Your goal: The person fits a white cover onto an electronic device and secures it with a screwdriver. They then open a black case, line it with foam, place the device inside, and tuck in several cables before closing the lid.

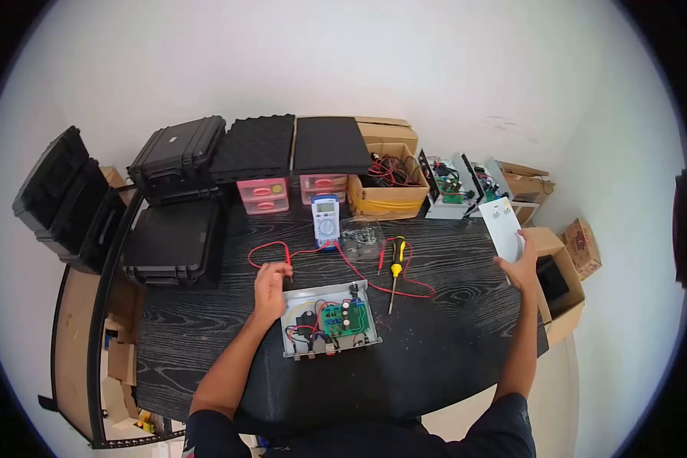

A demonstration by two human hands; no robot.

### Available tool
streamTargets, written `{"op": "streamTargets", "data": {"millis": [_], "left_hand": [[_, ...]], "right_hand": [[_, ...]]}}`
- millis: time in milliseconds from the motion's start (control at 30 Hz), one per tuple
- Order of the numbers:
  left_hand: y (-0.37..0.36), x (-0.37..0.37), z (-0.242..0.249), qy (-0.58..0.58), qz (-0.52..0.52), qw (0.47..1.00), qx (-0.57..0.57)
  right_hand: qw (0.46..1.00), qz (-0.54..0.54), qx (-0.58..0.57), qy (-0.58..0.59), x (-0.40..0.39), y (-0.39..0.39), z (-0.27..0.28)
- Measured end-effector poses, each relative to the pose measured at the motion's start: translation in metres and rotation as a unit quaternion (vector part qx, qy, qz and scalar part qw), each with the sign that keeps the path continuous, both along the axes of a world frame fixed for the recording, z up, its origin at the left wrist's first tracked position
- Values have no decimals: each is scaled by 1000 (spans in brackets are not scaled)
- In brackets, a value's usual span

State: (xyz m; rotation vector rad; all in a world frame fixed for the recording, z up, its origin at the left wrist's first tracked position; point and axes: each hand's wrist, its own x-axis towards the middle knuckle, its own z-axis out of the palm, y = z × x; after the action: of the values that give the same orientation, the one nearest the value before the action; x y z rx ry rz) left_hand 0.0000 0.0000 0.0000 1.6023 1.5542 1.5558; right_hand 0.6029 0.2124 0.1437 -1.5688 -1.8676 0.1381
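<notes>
My right hand (519, 267) grips a white flat metal cover (501, 225) by its lower edge, holding it tilted above the table's right side. My left hand (269, 292) is closed with bent fingers at the left back corner of an open metal enclosure (292, 296). Whether anything small is between those fingers is hidden. A red multimeter probe (288, 253) lies right beside its fingertips. Inside the enclosure are a green circuit board (347, 317), a black part (307, 324) and red wires. Behind it stand a blue-and-white multimeter (326, 220) and a yellow-black screwdriver (398, 263).
A clear bag of screws (362, 240) lies by the multimeter. Black cases (172, 240) stand at left, with pink drawers (263, 195) and a cardboard box of cables (389, 200) behind. More opened units (449, 187) stand back right. An open carton (565, 305) is beside the table's right edge.
</notes>
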Motion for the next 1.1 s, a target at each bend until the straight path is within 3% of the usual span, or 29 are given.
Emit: {"op": "streamTargets", "data": {"millis": [67,100,167,300,433,500,600,700,767,833,900,933,1033,1100], "left_hand": [[-2,17,20,109,23,989,97],[-7,-8,50,178,19,977,118],[-14,17,84,244,16,956,160],[-30,59,129,255,-45,945,201],[-45,73,139,293,-110,917,247],[-53,71,140,342,-135,895,252],[-65,69,125,227,-144,943,195],[-69,62,112,175,-77,958,214],[-64,56,102,144,-32,961,235],[-61,52,91,96,9,966,238],[-61,51,86,67,45,977,199],[-62,50,85,57,55,981,174],[-58,48,76,34,44,987,150],[-58,45,75,65,22,987,143]], "right_hand": [[997,71,-5,36,-26,-35,33],[989,121,-12,84,-63,-52,19],[970,217,-27,108,-82,-73,33],[848,465,-182,181,-141,-104,47],[732,619,-270,85,-197,-124,53],[707,638,-300,57,-214,-130,49],[672,656,-341,52,-228,-125,40],[646,577,-429,257,-232,-123,28],[611,537,-388,434,-243,-121,0],[625,504,-344,488,-246,-123,-20],[644,488,-394,437,-244,-134,-28],[672,563,-296,379,-242,-135,-33],[780,530,-139,301,-256,-152,-56],[814,480,-131,300,-265,-152,-72]]}}
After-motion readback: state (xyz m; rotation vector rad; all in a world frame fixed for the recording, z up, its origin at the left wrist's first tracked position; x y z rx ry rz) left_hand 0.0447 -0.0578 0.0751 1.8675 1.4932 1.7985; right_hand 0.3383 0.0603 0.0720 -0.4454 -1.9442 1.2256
